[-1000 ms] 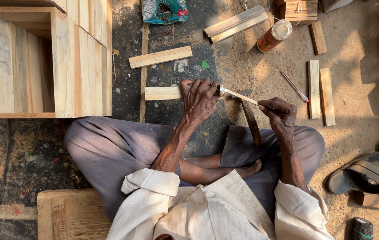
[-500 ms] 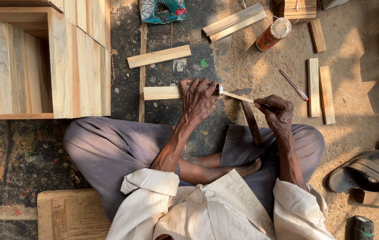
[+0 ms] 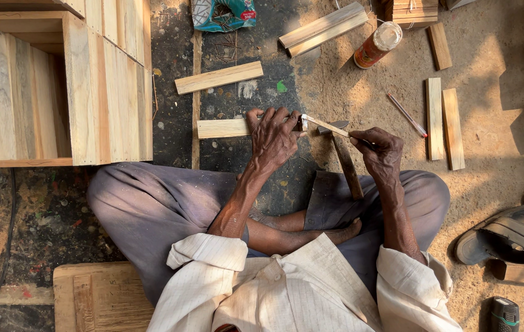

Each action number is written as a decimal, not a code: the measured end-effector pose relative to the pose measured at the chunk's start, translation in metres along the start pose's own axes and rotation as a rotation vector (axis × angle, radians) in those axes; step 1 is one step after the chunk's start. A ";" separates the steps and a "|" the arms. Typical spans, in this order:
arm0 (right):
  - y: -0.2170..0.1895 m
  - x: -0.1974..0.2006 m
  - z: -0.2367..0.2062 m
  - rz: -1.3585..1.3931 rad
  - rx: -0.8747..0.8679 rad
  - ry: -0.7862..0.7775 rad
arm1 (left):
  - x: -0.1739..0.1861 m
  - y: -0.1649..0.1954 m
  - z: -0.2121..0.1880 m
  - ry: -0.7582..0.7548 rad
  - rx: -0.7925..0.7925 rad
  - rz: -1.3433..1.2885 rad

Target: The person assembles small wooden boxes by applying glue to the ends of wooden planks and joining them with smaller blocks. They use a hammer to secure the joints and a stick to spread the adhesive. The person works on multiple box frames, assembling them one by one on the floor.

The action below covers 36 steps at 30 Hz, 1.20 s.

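The left hand (image 3: 274, 138) presses down on a wood strip (image 3: 222, 128) lying on the floor (image 3: 496, 147). The right hand (image 3: 380, 150) grips a thin stick (image 3: 326, 126), its tip at the strip's end. An open wooden box (image 3: 59, 86) stands left; an orange bottle (image 3: 377, 45) lies beyond.

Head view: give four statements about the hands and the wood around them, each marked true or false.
1. The left hand presses on a flat wooden piece. True.
2. The right hand holds a hammer. False: it grips a thin wooden strip.
3. An open wooden box stands on the left. True.
4. The orange bottle stands inside the box. False: it lies on the sandy ground, upper right.
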State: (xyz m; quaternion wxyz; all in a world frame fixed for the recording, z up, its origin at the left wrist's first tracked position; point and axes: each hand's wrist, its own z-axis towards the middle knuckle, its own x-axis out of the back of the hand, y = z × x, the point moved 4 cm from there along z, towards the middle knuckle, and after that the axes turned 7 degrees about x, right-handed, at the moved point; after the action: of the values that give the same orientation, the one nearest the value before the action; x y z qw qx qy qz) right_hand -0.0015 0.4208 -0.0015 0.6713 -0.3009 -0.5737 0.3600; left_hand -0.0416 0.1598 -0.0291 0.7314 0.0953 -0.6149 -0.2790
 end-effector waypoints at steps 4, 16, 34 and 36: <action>0.007 0.007 -0.005 0.028 -0.019 -0.049 | 0.001 0.000 0.002 0.003 0.008 -0.091; 0.013 0.016 -0.004 -0.026 -0.047 -0.045 | 0.002 0.001 0.002 -0.011 0.019 -0.095; 0.065 0.054 0.161 -0.315 -0.071 0.426 | 0.001 -0.001 -0.002 -0.026 -0.001 -0.068; 0.062 0.050 0.163 -0.359 -0.051 0.381 | 0.001 -0.001 -0.001 -0.018 0.001 -0.073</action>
State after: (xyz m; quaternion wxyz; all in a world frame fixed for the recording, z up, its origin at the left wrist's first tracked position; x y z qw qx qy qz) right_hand -0.1671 0.4952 0.0016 0.8126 -0.2737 -0.4899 0.1573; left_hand -0.0406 0.1583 -0.0291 0.7150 0.1155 -0.6178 -0.3062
